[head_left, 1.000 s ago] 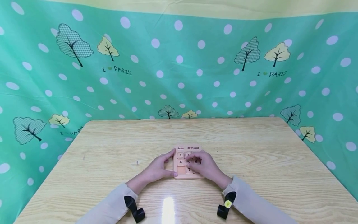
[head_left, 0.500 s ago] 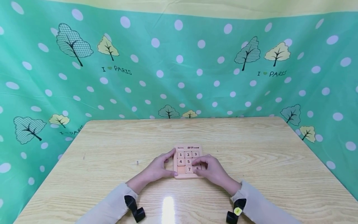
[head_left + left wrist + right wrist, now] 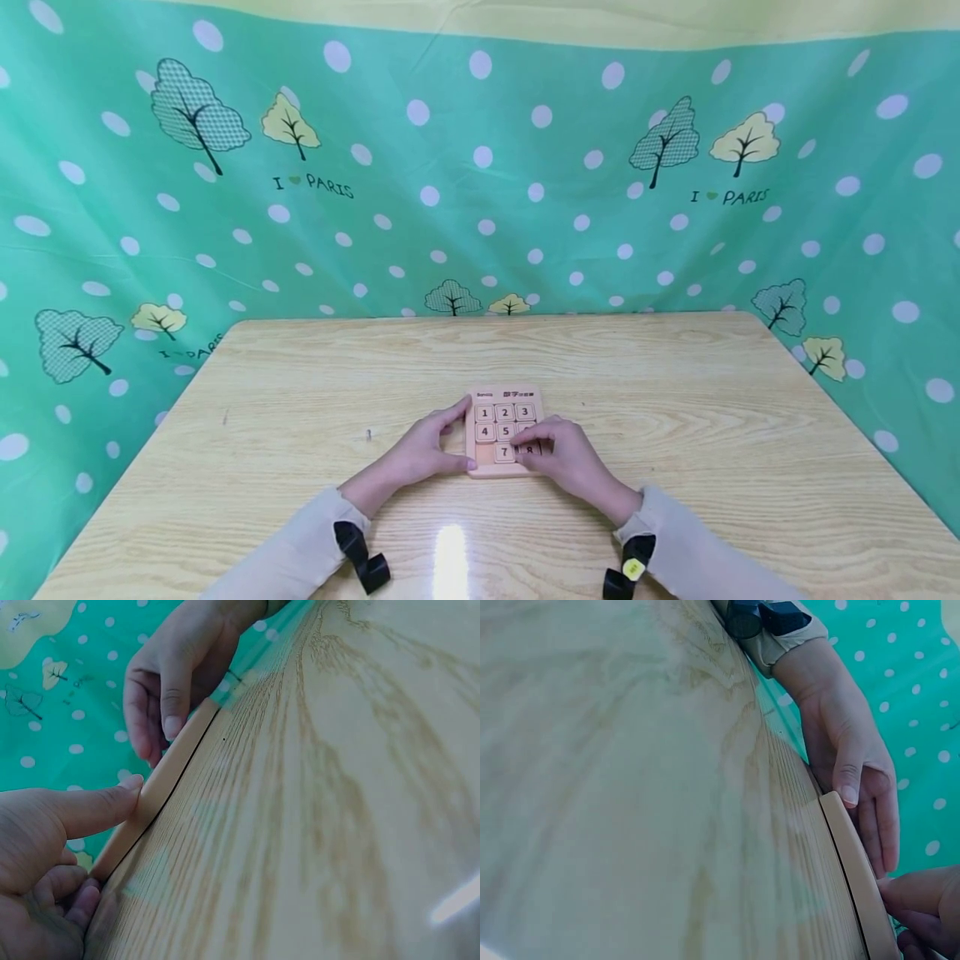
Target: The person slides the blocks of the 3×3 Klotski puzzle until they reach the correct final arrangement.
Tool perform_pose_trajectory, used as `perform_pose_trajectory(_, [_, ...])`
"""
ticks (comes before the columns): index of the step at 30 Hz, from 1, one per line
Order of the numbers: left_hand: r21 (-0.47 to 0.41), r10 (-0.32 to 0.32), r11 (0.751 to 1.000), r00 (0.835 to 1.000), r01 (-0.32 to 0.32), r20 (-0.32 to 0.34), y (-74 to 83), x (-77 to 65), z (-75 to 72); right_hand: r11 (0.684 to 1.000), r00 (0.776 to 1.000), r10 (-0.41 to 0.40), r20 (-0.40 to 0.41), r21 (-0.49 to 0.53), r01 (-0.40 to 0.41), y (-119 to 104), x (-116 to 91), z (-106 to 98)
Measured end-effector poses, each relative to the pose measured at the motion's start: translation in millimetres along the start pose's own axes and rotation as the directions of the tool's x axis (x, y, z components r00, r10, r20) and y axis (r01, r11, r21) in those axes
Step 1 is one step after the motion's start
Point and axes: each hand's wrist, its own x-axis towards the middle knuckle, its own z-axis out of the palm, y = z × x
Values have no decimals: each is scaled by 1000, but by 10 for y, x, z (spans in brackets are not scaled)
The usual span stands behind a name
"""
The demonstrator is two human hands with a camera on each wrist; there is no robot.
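Observation:
A pink number slide puzzle [image 3: 506,472] lies flat on the table, its top row showing 1, 2 and 3. My left hand [image 3: 426,450] holds the board's left side, thumb at the near corner and index finger near the far corner. In the left wrist view, the left thumb [image 3: 105,808] presses the board's near edge [image 3: 161,784]. My right hand [image 3: 572,454] has bent thumb and index finger at the tile marked 7 [image 3: 503,452], along its right edge. The 8 tile and 6 tile are partly covered by that hand. Left of the 7 is a gap.
The wooden table [image 3: 337,367] stretches around the board. Behind it hangs a green dotted cloth [image 3: 480,183] with printed trees. Black wrist devices [image 3: 363,557] are strapped to both sleeves. A bright reflection shines on the near tabletop.
My right hand has moved from over the middle tiles down to the bottom row, uncovering 2 and 3. The 7 tile has slid slightly left. My left hand has stayed in place.

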Motion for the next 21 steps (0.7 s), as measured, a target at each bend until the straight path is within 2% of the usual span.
perform_pose_trajectory(21, [-1, 9, 1000, 1000, -9, 7, 19, -13, -15, 999, 999, -42, 30, -1, 42, -117, 66, 153])
